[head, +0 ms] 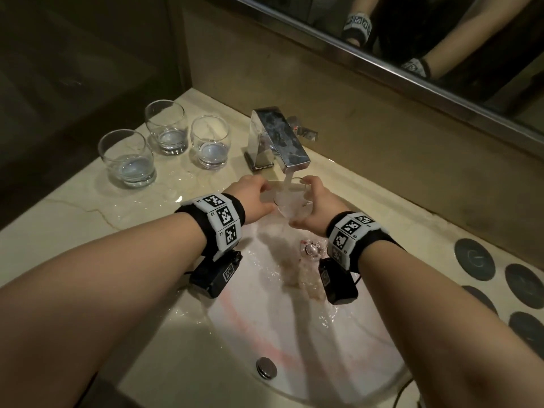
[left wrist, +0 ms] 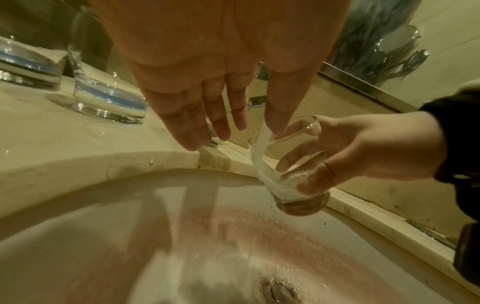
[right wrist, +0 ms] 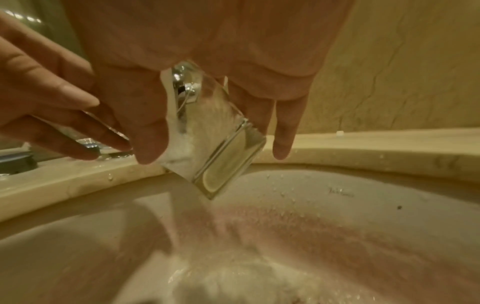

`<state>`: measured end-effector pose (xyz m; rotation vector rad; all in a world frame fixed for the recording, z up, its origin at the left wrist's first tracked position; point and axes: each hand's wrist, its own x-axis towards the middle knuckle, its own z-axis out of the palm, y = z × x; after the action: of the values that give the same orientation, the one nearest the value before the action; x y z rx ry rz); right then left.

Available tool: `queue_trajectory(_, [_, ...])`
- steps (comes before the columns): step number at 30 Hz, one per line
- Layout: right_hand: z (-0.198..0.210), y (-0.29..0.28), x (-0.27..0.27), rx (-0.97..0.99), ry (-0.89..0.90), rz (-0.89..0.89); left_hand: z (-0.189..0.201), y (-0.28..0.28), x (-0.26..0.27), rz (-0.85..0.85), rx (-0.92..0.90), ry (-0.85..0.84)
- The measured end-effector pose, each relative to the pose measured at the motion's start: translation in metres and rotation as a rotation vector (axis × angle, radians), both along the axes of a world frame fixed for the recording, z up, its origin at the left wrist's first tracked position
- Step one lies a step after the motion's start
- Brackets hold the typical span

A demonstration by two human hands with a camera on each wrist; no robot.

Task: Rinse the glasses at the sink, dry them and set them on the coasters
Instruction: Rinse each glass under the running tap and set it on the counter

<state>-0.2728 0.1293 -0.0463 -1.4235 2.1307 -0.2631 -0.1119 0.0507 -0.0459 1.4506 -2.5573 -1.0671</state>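
Observation:
My right hand (head: 307,201) grips a clear tumbler (head: 291,206), tilted under the running water stream (head: 287,184) from the chrome faucet (head: 279,136). The right wrist view shows the thumb and fingers wrapped round the tumbler (right wrist: 221,148) as water foams inside and spills over. My left hand (head: 269,198) hovers just left of it, fingers straight (left wrist: 207,127), thumb by the tumbler's rim (left wrist: 306,123). Three more tumblers (head: 126,157) (head: 166,126) (head: 210,141) stand upright on the counter at the left, a little water in each. Several dark round coasters (head: 474,259) lie on the counter at the right.
The white sink basin (head: 241,334) is wet, with the drain (head: 310,248) below the hands and an overflow hole (head: 266,368) near the front. The marble counter (head: 73,219) left of the basin is splashed. A mirror (head: 441,39) runs along the back wall.

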Motion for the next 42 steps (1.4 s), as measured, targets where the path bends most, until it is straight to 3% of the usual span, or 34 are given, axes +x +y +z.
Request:
queue_trajectory(4, [-0.015, -0.006, 0.006, -0.037, -0.097, -0.034, -0.006, -0.004, 0.004, -0.005, 0.025, 0.002])
queue_trajectory(16, [-0.022, -0.02, 0.002, -0.09, -0.168, -0.036, -0.014, -0.015, 0.005, 0.016, 0.043, 0.02])
queue_trajectory(31, [-0.01, -0.005, -0.005, -0.087, -0.058, 0.035, -0.009, -0.003, 0.004, 0.018, 0.036, 0.031])
queue_trajectory(35, [0.007, 0.005, -0.011, 0.018, 0.074, 0.099, -0.004, 0.003, 0.006, 0.019, 0.042, 0.031])
queue_trajectory(40, [0.024, 0.011, -0.009, 0.301, 0.635, 0.297, 0.0, 0.012, 0.006, 0.016, 0.088, 0.064])
queue_trajectory(42, [0.027, 0.014, -0.01, 0.342, 0.694, 0.306, 0.002, 0.016, 0.007, 0.019, 0.11, 0.104])
